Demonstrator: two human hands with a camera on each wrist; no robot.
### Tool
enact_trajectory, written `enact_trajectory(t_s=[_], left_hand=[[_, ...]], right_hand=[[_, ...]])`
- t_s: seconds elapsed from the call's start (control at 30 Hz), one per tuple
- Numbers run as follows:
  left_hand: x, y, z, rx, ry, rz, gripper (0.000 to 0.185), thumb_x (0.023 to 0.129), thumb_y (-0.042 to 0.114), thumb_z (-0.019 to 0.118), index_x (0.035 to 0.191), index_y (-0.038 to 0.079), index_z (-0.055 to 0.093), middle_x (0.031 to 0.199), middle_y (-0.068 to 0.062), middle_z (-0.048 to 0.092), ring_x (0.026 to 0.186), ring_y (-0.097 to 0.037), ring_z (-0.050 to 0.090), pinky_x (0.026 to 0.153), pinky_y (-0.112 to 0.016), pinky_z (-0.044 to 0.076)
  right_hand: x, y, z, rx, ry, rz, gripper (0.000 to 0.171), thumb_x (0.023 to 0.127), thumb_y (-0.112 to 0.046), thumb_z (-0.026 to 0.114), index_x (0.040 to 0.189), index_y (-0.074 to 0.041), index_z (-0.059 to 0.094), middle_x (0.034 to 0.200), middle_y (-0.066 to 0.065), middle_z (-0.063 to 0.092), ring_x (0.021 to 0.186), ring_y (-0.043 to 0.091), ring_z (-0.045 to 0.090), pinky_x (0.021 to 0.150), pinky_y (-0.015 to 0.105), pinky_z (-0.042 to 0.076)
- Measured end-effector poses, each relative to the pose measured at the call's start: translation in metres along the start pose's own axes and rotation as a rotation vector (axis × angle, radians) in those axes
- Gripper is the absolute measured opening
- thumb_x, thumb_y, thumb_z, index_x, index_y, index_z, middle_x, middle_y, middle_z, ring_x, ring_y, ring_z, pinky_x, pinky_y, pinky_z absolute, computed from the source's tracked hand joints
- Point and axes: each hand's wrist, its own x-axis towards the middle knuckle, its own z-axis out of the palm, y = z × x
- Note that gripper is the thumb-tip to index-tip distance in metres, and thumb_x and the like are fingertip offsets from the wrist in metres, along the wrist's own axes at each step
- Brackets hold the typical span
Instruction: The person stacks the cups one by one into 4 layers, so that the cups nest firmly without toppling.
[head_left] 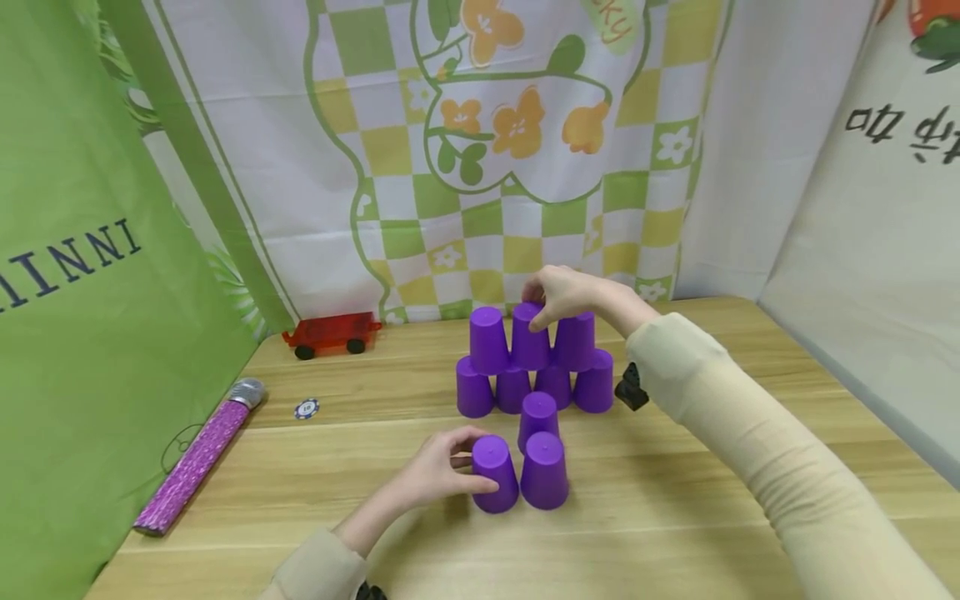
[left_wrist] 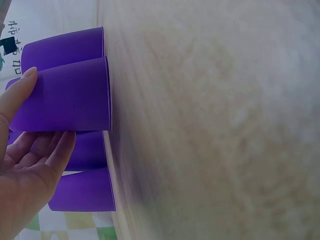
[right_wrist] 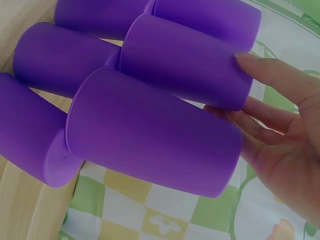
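Observation:
Upside-down purple cups stand on the wooden table in a two-level stack, a bottom row (head_left: pixel 474 390) with three cups on top. My right hand (head_left: pixel 566 292) comes from above and pinches the middle upper cup (head_left: pixel 530 346) between thumb and fingers. The right upper cup (right_wrist: pixel 150 130) is beside that hand in the right wrist view. Closer to me, my left hand (head_left: pixel 431 475) holds the front left cup (head_left: pixel 495 487), its thumb and fingers on opposite sides. Beside it stands the front right cup (head_left: pixel 545 479), partly covering another cup (head_left: pixel 538 412) behind.
A glittery pink microphone (head_left: pixel 198 462) lies along the table's left side. Near it is a poker chip (head_left: pixel 306 408). At the back left sits a red toy cart (head_left: pixel 333 333) with black wheels. A patterned curtain (head_left: pixel 480 167) hangs behind the table.

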Motion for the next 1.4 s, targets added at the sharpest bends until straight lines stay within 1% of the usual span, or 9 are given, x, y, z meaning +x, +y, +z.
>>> enact_trajectory(t_s=[0.17,0.37,0.67,0.77,0.97,1.07,1.23,1.3,1.4], left_hand=[[-0.002,-0.002,-0.002,-0.007,0.006,0.002,0.051,0.075,0.009,0.078,0.118,-0.005,0.056,0.114,-0.021,0.063,0.105,-0.027,0.064,0.095,-0.029,0.052],[-0.004,0.001,-0.009,-0.042,0.032,-0.015,0.051,0.076,0.010,0.078,0.120,-0.003,0.056,0.117,-0.019,0.063,0.108,-0.028,0.062,0.098,-0.033,0.050],[-0.004,0.014,-0.026,-0.030,0.093,0.020,0.050,0.077,0.012,0.077,0.121,-0.001,0.056,0.116,-0.018,0.063,0.107,-0.024,0.062,0.096,-0.031,0.051],[-0.003,0.019,-0.032,-0.033,0.109,0.037,0.049,0.078,0.012,0.077,0.121,0.000,0.057,0.116,-0.018,0.063,0.105,-0.021,0.062,0.095,-0.031,0.052],[0.002,0.033,-0.047,-0.041,0.149,0.048,0.047,0.078,0.010,0.076,0.120,0.000,0.057,0.114,-0.018,0.063,0.103,-0.023,0.063,0.094,-0.037,0.053],[0.007,0.039,-0.055,-0.034,0.164,0.058,0.045,0.079,0.010,0.076,0.119,0.001,0.058,0.113,-0.017,0.063,0.101,-0.023,0.063,0.093,-0.037,0.054],[0.015,0.048,-0.067,-0.023,0.189,0.073,0.046,0.080,0.010,0.075,0.121,0.002,0.057,0.115,-0.017,0.062,0.102,-0.023,0.064,0.090,-0.032,0.055],[0.018,0.053,-0.071,-0.021,0.199,0.073,0.047,0.080,0.011,0.074,0.123,0.003,0.056,0.116,-0.017,0.062,0.102,-0.024,0.064,0.088,-0.032,0.056],[0.022,0.061,-0.077,-0.014,0.216,0.077,0.046,0.080,0.010,0.074,0.123,0.003,0.056,0.116,-0.017,0.062,0.103,-0.025,0.064,0.086,-0.033,0.056]], right_hand=[[-0.002,0.002,-0.001,0.039,0.018,-0.005,0.056,0.075,-0.019,0.076,0.121,0.007,0.057,0.115,0.022,0.064,0.108,0.033,0.061,0.095,0.041,0.050],[-0.016,0.010,-0.008,0.173,0.086,-0.001,0.059,0.078,-0.017,0.074,0.128,0.006,0.051,0.119,0.023,0.060,0.112,0.036,0.058,0.098,0.042,0.049],[-0.044,0.019,-0.018,0.282,0.194,-0.009,0.060,0.082,-0.021,0.073,0.131,0.002,0.048,0.128,0.022,0.056,0.121,0.036,0.052,0.106,0.044,0.043],[-0.052,0.022,-0.019,0.317,0.241,-0.023,0.057,0.084,-0.019,0.071,0.131,0.003,0.049,0.128,0.023,0.056,0.121,0.035,0.052,0.105,0.044,0.043],[-0.069,0.028,-0.013,0.402,0.350,-0.048,0.050,0.086,-0.014,0.069,0.129,0.002,0.051,0.126,0.021,0.058,0.118,0.033,0.055,0.103,0.043,0.046],[-0.080,0.029,-0.008,0.450,0.392,-0.032,0.048,0.088,-0.016,0.067,0.130,0.000,0.051,0.128,0.020,0.057,0.120,0.032,0.054,0.103,0.039,0.046],[-0.100,0.027,0.005,0.510,0.410,-0.009,0.048,0.092,-0.020,0.062,0.132,0.001,0.048,0.132,0.019,0.055,0.124,0.031,0.051,0.098,0.019,0.047],[-0.107,0.026,0.011,0.528,0.411,-0.008,0.048,0.092,-0.021,0.061,0.133,0.001,0.047,0.133,0.019,0.054,0.122,0.025,0.053,0.094,0.013,0.047],[-0.118,0.024,0.018,0.560,0.429,-0.007,0.047,0.092,-0.021,0.061,0.132,0.001,0.047,0.131,0.019,0.054,0.114,0.006,0.057,0.090,0.008,0.047]])
